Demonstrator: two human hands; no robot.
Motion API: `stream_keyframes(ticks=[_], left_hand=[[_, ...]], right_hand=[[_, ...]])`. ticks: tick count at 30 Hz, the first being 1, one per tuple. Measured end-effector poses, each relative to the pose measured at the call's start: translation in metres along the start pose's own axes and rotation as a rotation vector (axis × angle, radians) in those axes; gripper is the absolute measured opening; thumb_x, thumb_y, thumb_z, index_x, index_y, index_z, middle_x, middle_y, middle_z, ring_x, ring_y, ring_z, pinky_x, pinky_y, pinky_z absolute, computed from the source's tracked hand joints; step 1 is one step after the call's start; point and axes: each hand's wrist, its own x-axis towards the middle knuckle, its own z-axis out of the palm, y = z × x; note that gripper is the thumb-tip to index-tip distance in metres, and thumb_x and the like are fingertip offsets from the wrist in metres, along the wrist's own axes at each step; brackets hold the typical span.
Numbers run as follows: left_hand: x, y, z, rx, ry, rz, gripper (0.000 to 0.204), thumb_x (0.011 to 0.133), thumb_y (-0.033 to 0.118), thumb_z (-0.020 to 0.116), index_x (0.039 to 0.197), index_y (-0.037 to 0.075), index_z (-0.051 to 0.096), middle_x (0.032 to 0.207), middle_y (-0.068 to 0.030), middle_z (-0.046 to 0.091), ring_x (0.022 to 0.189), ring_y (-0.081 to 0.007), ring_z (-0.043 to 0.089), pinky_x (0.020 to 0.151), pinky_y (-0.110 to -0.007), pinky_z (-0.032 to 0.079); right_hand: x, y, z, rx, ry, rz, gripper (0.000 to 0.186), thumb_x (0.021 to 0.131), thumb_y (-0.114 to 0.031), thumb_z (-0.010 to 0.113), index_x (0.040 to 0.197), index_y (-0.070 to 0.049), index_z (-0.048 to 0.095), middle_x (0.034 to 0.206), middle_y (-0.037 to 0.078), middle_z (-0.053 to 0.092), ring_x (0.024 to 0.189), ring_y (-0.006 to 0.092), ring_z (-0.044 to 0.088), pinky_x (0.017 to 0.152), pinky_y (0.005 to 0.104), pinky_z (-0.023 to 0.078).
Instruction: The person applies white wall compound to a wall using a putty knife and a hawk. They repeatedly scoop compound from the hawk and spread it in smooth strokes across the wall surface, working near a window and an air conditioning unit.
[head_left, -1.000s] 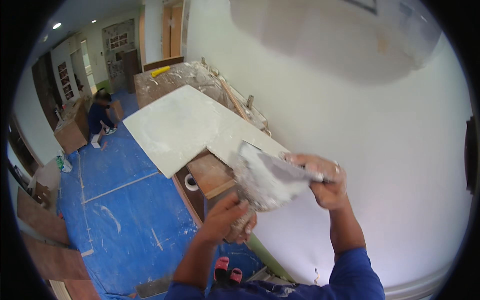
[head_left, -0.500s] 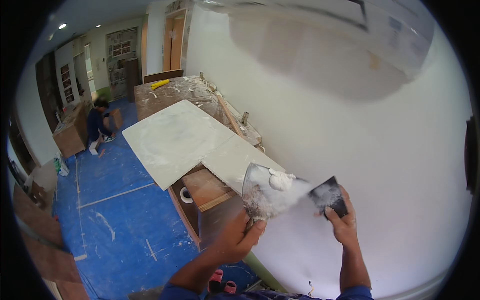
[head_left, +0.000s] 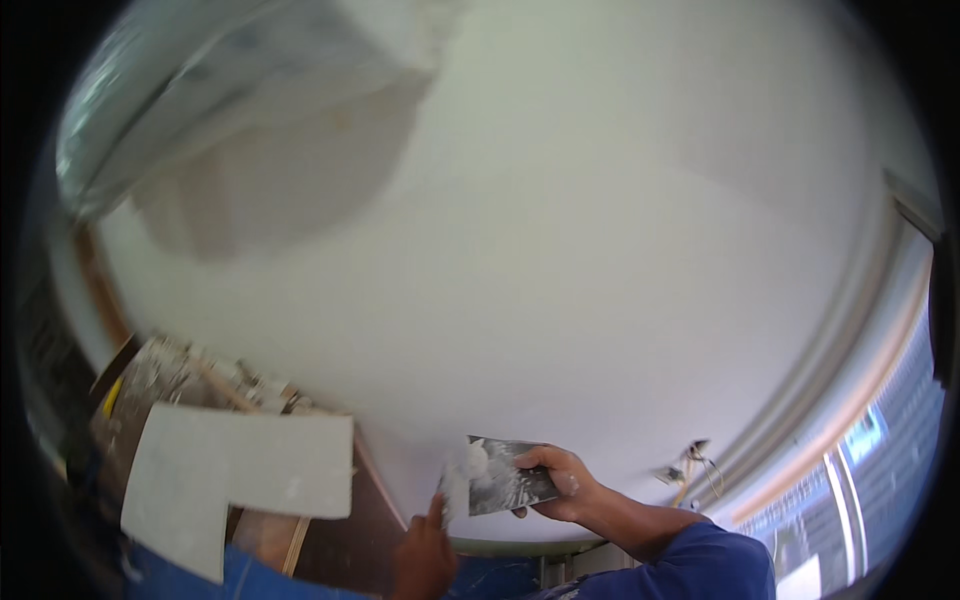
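Note:
My right hand [head_left: 562,484] grips a dark, flat rectangular putty spreader [head_left: 512,492], thumb on its face. White smears cover the spreader, and a small lump of white putty [head_left: 478,461] shows at its left edge. Just left of it, my left hand [head_left: 427,552] is closed round a putty knife [head_left: 456,492], whose whitened broad blade is turned nearly edge-on and blurred. The two blades are close together; whether they touch I cannot tell. Behind them rises a pale wall [head_left: 580,270].
At lower left, pale boards [head_left: 180,480] form an L shape on a cluttered brown worktop [head_left: 140,390]. A plastic-covered unit [head_left: 240,70] juts from the wall at upper left. Wires [head_left: 690,470] poke out at lower right, near a window [head_left: 850,490]. Blue floor covering [head_left: 490,577] shows below.
The view has swung right, bringing the window and wires in. My hands have drawn closer together, the putty knife has turned edge-on, and a putty lump now shows at the spreader.

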Motion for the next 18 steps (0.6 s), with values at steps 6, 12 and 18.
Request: stream_keyframes(ticks=[6,12,18], left_hand=[[-0.034,-0.096,0.068,-0.285,-0.186,-0.043,0.018,0.100,0.017,0.060,0.108,0.002,0.067,0.098,-0.0222,0.064,0.088,-0.0410,0.061,0.076,-0.044,0.051],[-0.017,-0.001,0.030,-1.510,-0.506,-0.753,0.033,0.105,0.036,0.058,0.118,0.006,0.063,0.099,-0.0114,0.066,0.087,-0.0272,0.062,0.081,-0.045,0.052],[0.014,0.022,-0.019,-1.519,-0.960,-0.547,0.042,0.104,0.021,0.053,0.143,0.006,0.048,0.081,-0.0090,0.058,0.060,-0.0205,0.061,0.056,-0.034,0.054]], right_hand=[[-0.043,-0.013,-0.006,-0.686,-0.104,-0.582,0.052,0.098,0.001,0.059,0.148,-0.003,0.045,0.126,0.017,0.064,0.105,0.0287,0.069,0.085,0.0445,0.060],[-0.073,-0.020,-0.029,-1.422,-0.193,-0.932,0.071,0.090,0.018,0.053,0.153,-0.013,0.044,0.147,0.017,0.054,0.124,0.0362,0.063,0.100,0.0434,0.056],[-0.102,-0.021,-0.041,-1.574,-0.138,-0.491,0.073,0.085,0.016,0.048,0.150,-0.016,0.050,0.152,0.016,0.048,0.125,0.0388,0.061,0.101,0.0424,0.055]])
